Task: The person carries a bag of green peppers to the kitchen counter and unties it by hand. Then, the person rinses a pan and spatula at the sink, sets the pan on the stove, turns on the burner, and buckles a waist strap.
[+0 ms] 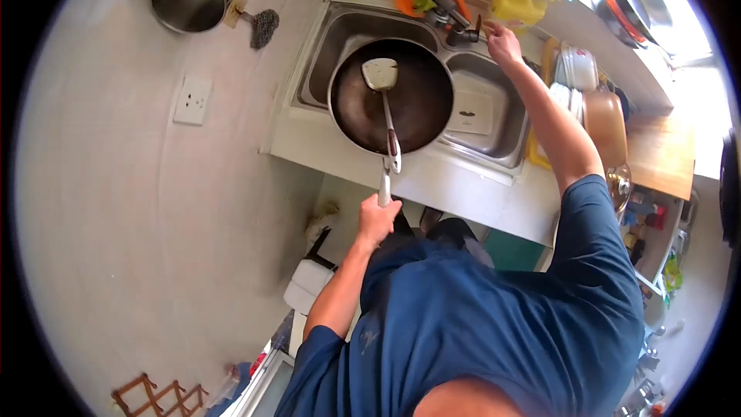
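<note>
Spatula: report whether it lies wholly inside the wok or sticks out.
Sticks out: the spatula has its blade inside the wok, but its handle crosses the rim toward the left hand.

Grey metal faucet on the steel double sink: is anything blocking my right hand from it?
Nothing visible stands between your right hand and the grey metal faucet; the hand is right beside the faucet's dark lever, contact unclear. The yellow plastic container sits beyond the hand, off that path.
</note>
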{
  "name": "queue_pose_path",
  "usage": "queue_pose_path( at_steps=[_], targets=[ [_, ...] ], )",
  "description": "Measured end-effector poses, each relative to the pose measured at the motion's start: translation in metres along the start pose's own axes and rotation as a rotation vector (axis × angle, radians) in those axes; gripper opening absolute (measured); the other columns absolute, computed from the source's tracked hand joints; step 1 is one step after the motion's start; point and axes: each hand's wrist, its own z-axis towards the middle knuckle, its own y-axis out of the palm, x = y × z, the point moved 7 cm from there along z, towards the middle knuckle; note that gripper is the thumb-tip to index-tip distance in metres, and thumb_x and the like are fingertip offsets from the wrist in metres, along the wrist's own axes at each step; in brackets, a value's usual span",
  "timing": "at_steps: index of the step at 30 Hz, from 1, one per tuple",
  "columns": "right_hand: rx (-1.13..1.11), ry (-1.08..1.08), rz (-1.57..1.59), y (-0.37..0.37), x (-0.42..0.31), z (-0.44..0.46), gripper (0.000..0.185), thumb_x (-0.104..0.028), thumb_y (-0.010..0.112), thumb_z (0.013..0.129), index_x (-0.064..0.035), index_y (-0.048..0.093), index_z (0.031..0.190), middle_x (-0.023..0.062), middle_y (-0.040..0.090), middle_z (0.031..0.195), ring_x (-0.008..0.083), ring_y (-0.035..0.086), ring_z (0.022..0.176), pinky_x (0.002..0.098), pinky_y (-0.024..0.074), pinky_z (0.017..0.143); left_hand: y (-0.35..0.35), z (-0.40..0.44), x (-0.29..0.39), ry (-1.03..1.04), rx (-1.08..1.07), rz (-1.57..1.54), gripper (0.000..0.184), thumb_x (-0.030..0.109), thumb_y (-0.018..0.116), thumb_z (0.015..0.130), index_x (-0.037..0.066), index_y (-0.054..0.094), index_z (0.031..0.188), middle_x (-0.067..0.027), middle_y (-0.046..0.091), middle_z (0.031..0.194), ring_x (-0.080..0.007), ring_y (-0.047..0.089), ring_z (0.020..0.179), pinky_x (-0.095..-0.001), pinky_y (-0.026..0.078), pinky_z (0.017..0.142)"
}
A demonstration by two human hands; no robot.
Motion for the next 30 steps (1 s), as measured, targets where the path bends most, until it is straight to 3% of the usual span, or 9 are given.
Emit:
queue_pose_path(
  at_steps=[3, 5, 8, 14, 20, 23, 25, 28, 30],
  targets=[
    [-0.01, -0.058, -0.112, 0.031, 0.01, 0.047, 0.04, -0.024, 0.054, 0.096, -0.0099, 0.068, 0.131, 0.025, 0.068, 0.123, 0.0433, 0.063, 0.119, 0.0492, 0.0487, 0.102, -0.005, 0.016, 0.005, -0.041, -0.07, -0.015, 0.023, 0.017, 0.076, 0.088, 0.003, 0.06, 0.079, -0.0014, 0.057, 0.059, -0.0103, 0.053, 0.043, -0.0297, 0.043, 0.041],
    [0.05, -0.241, -0.105, 0.052, 0.025, 0.07, 0.034, -0.022, 0.056, 0.099, -0.0116, 0.068, 0.129, 0.0254, 0.071, 0.107, 0.04, 0.07, 0.099, 0.0443, 0.0527, 0.086, -0.008, 0.025, 0.01, -0.076, -0.1, -0.021, 0.023, 0.016, 0.076, 0.089, 0.004, 0.059, 0.08, -0.0008, 0.057, 0.061, -0.0092, 0.052, 0.044, -0.0282, 0.042, 0.041],
    [-0.041, -0.301, -0.238, 0.073, 0.045, 0.094, 0.032, -0.023, 0.057, 0.1, -0.011, 0.069, 0.127, 0.0274, 0.07, 0.106, 0.0434, 0.068, 0.1, 0.0475, 0.0523, 0.085, -0.013, 0.042, 0.011, -0.093, -0.123, 0.05, 0.023, 0.017, 0.076, 0.089, 0.002, 0.06, 0.081, -0.0018, 0.057, 0.06, -0.0105, 0.054, 0.044, -0.03, 0.043, 0.042],
    [-0.074, -0.165, -0.329, 0.068, 0.049, 0.085, 0.035, -0.023, 0.051, 0.102, -0.005, 0.07, 0.125, 0.0266, 0.071, 0.113, 0.0439, 0.068, 0.109, 0.0498, 0.0516, 0.092, -0.02, 0.058, 0.011, -0.054, -0.164, 0.143, 0.026, 0.021, 0.073, 0.09, -0.001, 0.061, 0.085, -0.004, 0.059, 0.062, -0.0129, 0.056, 0.045, -0.0329, 0.045, 0.043],
    [-0.071, 0.013, -0.082, 0.068, 0.088, 0.09, 0.035, -0.027, 0.053, 0.102, -0.0047, 0.069, 0.123, 0.0244, 0.072, 0.109, 0.0438, 0.068, 0.107, 0.0471, 0.0514, 0.092, -0.016, 0.064, 0.009, -0.061, -0.162, 0.134, 0.025, 0.022, 0.072, 0.089, -0.001, 0.061, 0.085, -0.0047, 0.059, 0.061, -0.0142, 0.058, 0.045, -0.0339, 0.046, 0.044],
    [-0.027, -0.048, -0.051, 0.066, 0.094, 0.091, 0.034, -0.026, 0.054, 0.101, -0.0047, 0.069, 0.123, 0.0225, 0.073, 0.102, 0.0403, 0.071, 0.095, 0.0469, 0.0536, 0.084, -0.016, 0.066, -0.002, -0.035, -0.124, 0.176, 0.026, 0.022, 0.072, 0.089, -0.001, 0.061, 0.085, -0.0054, 0.06, 0.06, -0.0156, 0.058, 0.045, -0.0349, 0.047, 0.044],
    [-0.071, 0.074, 0.004, 0.061, 0.08, 0.079, 0.033, -0.025, 0.053, 0.102, -0.0049, 0.068, 0.124, 0.0208, 0.072, 0.095, 0.0354, 0.071, 0.078, 0.0454, 0.0548, 0.072, -0.018, 0.069, -0.003, 0.126, -0.068, 0.244, 0.026, 0.022, 0.072, 0.088, -0.001, 0.061, 0.085, -0.0069, 0.061, 0.061, -0.0166, 0.059, 0.045, -0.0355, 0.048, 0.044],
    [-0.098, 0.108, 0.066, 0.062, 0.078, 0.078, 0.032, -0.024, 0.053, 0.102, -0.0063, 0.068, 0.124, 0.0187, 0.07, 0.086, 0.0302, 0.069, 0.064, 0.0439, 0.0537, 0.063, -0.016, 0.068, -0.007, 0.116, -0.061, 0.268, 0.026, 0.023, 0.072, 0.088, -0.001, 0.062, 0.084, -0.0077, 0.062, 0.061, -0.0169, 0.06, 0.045, -0.0353, 0.048, 0.045],
    [-0.092, 0.087, 0.039, 0.064, 0.08, 0.082, 0.032, -0.024, 0.052, 0.102, -0.0067, 0.068, 0.125, 0.0177, 0.069, 0.083, 0.0295, 0.068, 0.062, 0.0432, 0.0535, 0.061, -0.014, 0.065, -0.008, 0.127, -0.046, 0.272, 0.027, 0.023, 0.072, 0.088, -0.001, 0.062, 0.084, -0.008, 0.062, 0.06, -0.017, 0.06, 0.046, -0.0357, 0.048, 0.045]
  ],
)
